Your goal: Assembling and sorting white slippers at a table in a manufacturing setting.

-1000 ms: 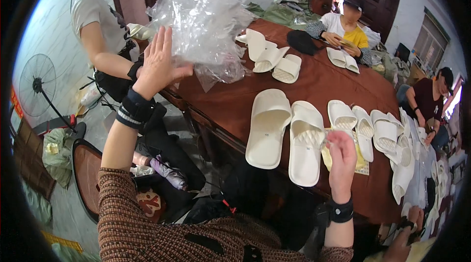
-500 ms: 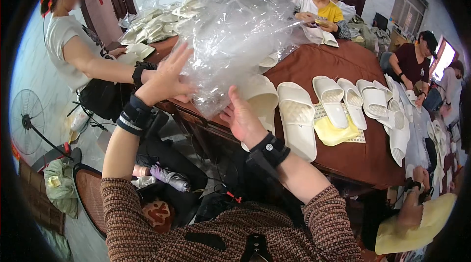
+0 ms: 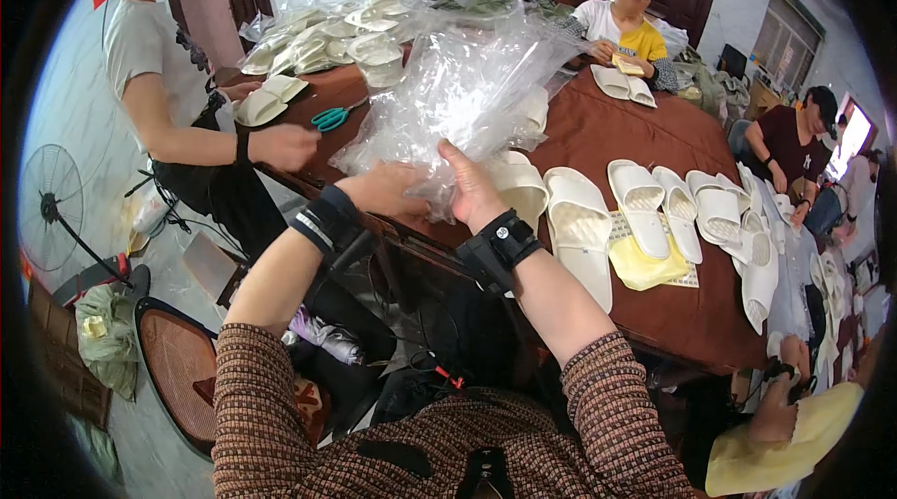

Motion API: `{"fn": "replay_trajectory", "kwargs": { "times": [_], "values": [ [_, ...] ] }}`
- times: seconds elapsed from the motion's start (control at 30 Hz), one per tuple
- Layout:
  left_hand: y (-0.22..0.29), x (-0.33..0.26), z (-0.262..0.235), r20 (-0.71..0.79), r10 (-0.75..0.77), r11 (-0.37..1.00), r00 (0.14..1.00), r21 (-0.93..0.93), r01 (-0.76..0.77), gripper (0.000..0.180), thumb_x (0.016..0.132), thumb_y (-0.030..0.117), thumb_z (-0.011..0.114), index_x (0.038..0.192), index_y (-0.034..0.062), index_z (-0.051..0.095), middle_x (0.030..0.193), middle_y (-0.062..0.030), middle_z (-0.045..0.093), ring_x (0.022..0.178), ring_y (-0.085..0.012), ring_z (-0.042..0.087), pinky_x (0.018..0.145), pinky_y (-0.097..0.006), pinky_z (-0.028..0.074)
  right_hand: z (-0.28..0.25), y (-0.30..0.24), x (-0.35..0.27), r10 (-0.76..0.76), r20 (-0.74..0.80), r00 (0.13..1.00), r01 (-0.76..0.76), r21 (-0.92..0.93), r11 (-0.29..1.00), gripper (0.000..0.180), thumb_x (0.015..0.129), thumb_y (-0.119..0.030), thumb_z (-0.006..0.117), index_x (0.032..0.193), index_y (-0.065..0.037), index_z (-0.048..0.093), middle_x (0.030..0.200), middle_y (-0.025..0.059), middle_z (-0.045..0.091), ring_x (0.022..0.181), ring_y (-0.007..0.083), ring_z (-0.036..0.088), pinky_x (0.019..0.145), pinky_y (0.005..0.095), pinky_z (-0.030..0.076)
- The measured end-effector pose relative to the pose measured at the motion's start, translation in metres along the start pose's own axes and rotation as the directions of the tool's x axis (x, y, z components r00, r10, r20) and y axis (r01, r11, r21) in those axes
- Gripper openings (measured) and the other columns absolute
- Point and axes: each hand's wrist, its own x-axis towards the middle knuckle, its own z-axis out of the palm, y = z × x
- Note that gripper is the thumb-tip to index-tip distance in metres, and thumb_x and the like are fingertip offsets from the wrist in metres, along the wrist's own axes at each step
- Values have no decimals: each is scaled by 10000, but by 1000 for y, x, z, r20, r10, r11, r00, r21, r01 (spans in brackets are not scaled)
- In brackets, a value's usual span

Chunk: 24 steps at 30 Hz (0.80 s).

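A large crumpled heap of clear plastic bags [image 3: 448,88] lies over the near edge of the table. At its lower edge, my left hand [image 3: 388,189] has its fingers bent in on the plastic, partly hidden by it. Beside it, my right hand [image 3: 472,189] grips the same edge with the thumb pointing up. Just right of my hands is a white slide sandal [image 3: 519,186], half behind the right hand. A larger white slide [image 3: 577,237] rests next to it, toe part away from me.
More white slides [image 3: 640,205] lie to the right, with a yellow sheet [image 3: 645,265] under some. Teal-handled scissors [image 3: 332,118] sit left of the plastic, near a co-worker's hand [image 3: 283,146]. Slides are piled [image 3: 327,36] at the far left. Other people work around the brown-covered table [image 3: 598,135].
My left hand has come down and right from spread fingers onto the plastic's lower edge. The plastic has sunk lower, uncovering the scissors. The co-worker at left has drawn an arm back.
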Motion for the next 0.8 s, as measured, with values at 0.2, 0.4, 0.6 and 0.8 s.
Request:
{"fn": "replay_trajectory", "kwargs": {
  "times": [0.2,0.4,0.6,0.8],
  "values": [
    [25,-5,-9,-139,41,996,989,-71,-51,468,831,316,678,1250,125,594,1219,-172,589,1139,-364,543,981,-479,372,-9,-15,-2,-98,-24,995,100,75,992,205,824,-65,640,1015,-2,606,945,117,624,814,252,627,753,386,532],
    [56,-22,-50,-597,-1,843,802,-431,-321,518,819,85,662,1315,17,530,1354,-166,539,1296,-247,475,1090,-383,339,18,-88,-43,-267,-19,964,267,15,964,279,813,-25,642,1071,67,588,968,131,636,863,266,641,774,412,538],
    [88,-19,-36,-821,-90,868,564,-342,-359,444,829,36,632,1267,14,562,1346,-167,540,1262,-306,503,1045,-375,390,-50,-209,-101,-441,88,893,449,-134,883,327,888,-101,556,1184,38,573,1115,136,649,993,267,645,908,385,516],
    [58,5,39,-697,-137,845,704,-453,-284,363,853,-33,578,1216,-31,570,1315,-183,546,1255,-309,506,1054,-366,381,-124,-306,-201,-774,-59,631,710,-359,606,317,823,-52,658,1119,49,607,1033,127,667,945,231,653,846,350,524]
  ]
}}
